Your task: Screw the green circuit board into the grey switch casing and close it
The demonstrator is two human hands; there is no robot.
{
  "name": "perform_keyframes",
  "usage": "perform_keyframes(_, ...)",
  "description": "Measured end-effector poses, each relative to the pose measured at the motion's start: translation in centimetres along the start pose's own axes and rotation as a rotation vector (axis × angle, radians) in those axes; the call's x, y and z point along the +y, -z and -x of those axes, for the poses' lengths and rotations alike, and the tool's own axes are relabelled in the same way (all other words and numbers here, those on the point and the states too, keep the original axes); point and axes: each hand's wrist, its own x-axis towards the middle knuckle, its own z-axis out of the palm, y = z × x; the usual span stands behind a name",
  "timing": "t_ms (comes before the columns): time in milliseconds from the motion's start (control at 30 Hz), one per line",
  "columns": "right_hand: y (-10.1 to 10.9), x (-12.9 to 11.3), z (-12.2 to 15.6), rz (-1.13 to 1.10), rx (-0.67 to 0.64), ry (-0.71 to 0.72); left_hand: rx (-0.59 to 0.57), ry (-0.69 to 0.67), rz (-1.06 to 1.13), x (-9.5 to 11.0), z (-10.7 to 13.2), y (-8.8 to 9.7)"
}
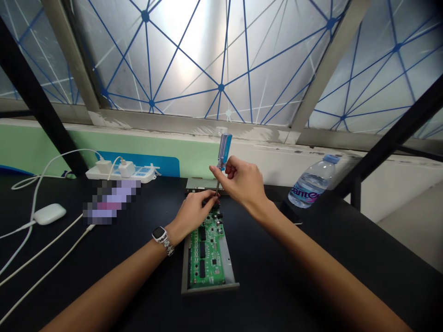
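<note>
A screwdriver (224,148) with a clear and blue handle stands nearly upright over the far end of a green circuit board (208,258). My right hand (244,182) grips it at the bottom of the handle, between thumb and curled fingers. Down at the lower end of its metal shaft, the fingertips of my left hand (195,212) are pinched together around it. They hide the tip and whatever it touches. The board lies in an open metal tray (211,291), lengthwise in front of me. A watch (159,234) is on my left wrist.
Behind the board sits a flat metal case (197,185). A water bottle (311,182) tilts at the right, near a small dark object (290,213). On the left are a power strip (138,173), a white charging case (50,214), cables and a blurred-out item (112,203).
</note>
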Motion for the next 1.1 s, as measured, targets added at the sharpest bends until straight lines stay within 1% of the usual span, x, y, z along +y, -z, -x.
perform_keyframes(100, 0.0, 0.1, -0.1, -0.018, -0.022, -0.021, -0.007, -0.001, 0.001, 0.1, 0.0, 0.0)
perform_keyframes(300, 0.1, 0.3, -0.3, -0.212, -0.124, 0.022, -0.009, -0.018, 0.039, 0.0, 0.0, 0.1)
perform_keyframes(533, 0.0, 0.3, -0.1, -0.309, -0.170, -0.003, -0.014, -0.022, 0.064, -0.1, -0.1, 0.1)
perform_keyframes(767, -0.2, 1.2, -0.5, -0.568, -0.319, -0.031, -0.025, -0.028, 0.070, 0.2, -0.1, 0.4)
perform_keyframes(967, 0.1, 1.9, -0.9, -0.782, -0.460, -0.118, -0.086, -0.092, 0.205, 0.5, -0.5, 0.7)
perform_keyframes(1100, 0.5, 1.9, -1.1, -0.840, -0.526, -0.160, -0.117, -0.053, 0.317, 0.4, -0.7, 0.6)
